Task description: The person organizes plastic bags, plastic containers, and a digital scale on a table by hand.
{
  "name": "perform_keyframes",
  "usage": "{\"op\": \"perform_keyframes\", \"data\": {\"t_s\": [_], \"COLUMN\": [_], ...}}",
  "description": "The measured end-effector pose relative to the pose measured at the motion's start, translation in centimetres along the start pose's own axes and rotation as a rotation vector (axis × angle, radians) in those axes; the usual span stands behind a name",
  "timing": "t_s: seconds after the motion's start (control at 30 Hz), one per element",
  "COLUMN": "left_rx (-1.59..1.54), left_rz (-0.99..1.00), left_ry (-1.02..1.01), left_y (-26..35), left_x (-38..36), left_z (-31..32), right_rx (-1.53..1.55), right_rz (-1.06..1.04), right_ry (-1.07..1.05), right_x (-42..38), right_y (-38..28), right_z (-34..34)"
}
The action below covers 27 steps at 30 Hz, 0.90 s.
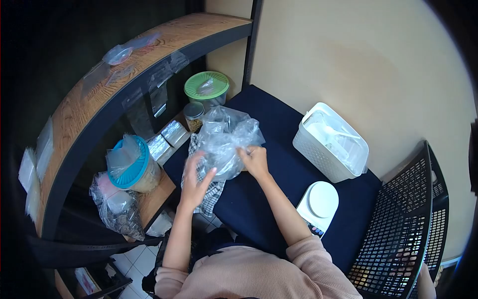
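A dark blue counter (279, 124) carries a black crate (403, 224), a white basket (331, 144) and a white scale (321, 199). Both hands, left (196, 182) and right (255, 160), grip a clear plastic bag (226, 139) over a checked cloth (211, 192).

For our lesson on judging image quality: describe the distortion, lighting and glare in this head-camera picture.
Head view: fisheye bends the wooden shelf into an arc, and the corners fall to black. Light is even on the beige wall, dim under the shelf. Pale glare streaks the clear plastic bag that the left hand and right hand grip. Focus stays fairly sharp.
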<state>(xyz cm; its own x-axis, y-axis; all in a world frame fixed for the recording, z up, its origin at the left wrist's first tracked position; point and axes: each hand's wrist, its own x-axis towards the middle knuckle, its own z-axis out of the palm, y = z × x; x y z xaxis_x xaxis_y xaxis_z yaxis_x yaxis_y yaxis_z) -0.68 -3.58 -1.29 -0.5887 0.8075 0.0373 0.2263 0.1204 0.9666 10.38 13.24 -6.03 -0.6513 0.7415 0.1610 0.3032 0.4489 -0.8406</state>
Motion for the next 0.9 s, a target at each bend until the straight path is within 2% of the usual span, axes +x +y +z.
{"op": "perform_keyframes", "data": {"t_s": [0.03, 0.07, 0.1, 0.17, 0.23, 0.33, 0.4, 0.43, 0.47, 0.5, 0.53, 0.57, 0.6, 0.67, 0.7, 0.77, 0.8, 0.83, 0.9], "left_rx": [0.497, 0.337, 0.342, 0.368, 0.362, 0.487, 0.381, 0.383, 0.363, 0.34, 0.306, 0.305, 0.274, 0.274, 0.28, 0.365, 0.364, 0.372, 0.417], "left_rz": [0.418, 0.262, 0.256, 0.027, 0.036, 0.072, 0.105, 0.097, 0.112, 0.129, 0.346, 0.343, 0.439, 0.599, 0.591, 0.682, 0.726, 0.716, 0.711], "left_ry": [0.279, 0.259, 0.263, 0.208, 0.198, 0.11, -0.031, -0.02, -0.044, -0.066, 0.024, 0.04, 0.068, 0.203, 0.22, 0.385, 0.473, 0.491, 0.607], "left_y": [0.2, -0.9, -1.1, -0.6, -1.0, 0.3, 0.4, 0.2, -0.1, -0.4, -0.3, -0.1, 0.0, 1.1, 0.7, 0.1, 0.1, 0.3, 0.6], "left_x": [-0.4, 0.1, 0.4, 2.1, 4.4, 6.4, 7.1, 7.4, 7.6, 7.8, 7.4, 7.2, 6.9, 5.5, 5.1, 4.5, 4.3, 4.2, 3.6], "left_z": [-0.4, -0.8, -0.8, -0.8, -0.4, 1.2, 2.2, 2.7, 3.4, 3.9, 4.3, 4.2, 4.1, 3.7, 3.5, 2.9, 2.4, 1.7, -0.2], "right_rx": [-0.016, -0.029, -0.024, -0.031, -0.06, -0.011, -0.057, -0.1, -0.059, -0.005, -0.006, -0.006, -0.008, 0.086, 0.091, -0.155, -0.167, -0.163, 0.21], "right_rz": [0.075, 0.15, 0.15, 0.177, 0.231, 0.343, 0.276, 0.212, 0.285, 0.322, 0.296, 0.269, 0.259, 0.023, 0.015, 0.014, -0.041, -0.052, -0.186], "right_ry": [0.112, 0.222, 0.214, 0.385, 0.39, 0.568, 0.525, 0.487, 0.32, 0.353, 0.387, 0.422, 0.409, 0.544, 0.527, 0.437, 0.332, 0.314, 0.125], "right_x": [0.5, 1.0, 1.3, 2.1, 2.2, 1.9, 2.6, 2.9, 2.9, 3.0, 2.7, 2.5, 2.4, 2.0, 1.7, 1.2, 0.9, 0.2, -1.4], "right_y": [0.6, 1.2, 1.9, 2.7, 2.7, 1.7, 3.7, 4.5, 4.0, 3.5, 2.9, 2.2, 1.5, -0.9, -2.4, -5.8, -6.3, -7.1, -9.3], "right_z": [0.2, 0.5, 0.8, 0.6, 0.5, 0.4, 0.7, 0.7, 0.0, -0.1, -0.3, -0.4, -0.4, -0.3, -0.3, -0.2, 0.2, 0.7, 1.8]}}
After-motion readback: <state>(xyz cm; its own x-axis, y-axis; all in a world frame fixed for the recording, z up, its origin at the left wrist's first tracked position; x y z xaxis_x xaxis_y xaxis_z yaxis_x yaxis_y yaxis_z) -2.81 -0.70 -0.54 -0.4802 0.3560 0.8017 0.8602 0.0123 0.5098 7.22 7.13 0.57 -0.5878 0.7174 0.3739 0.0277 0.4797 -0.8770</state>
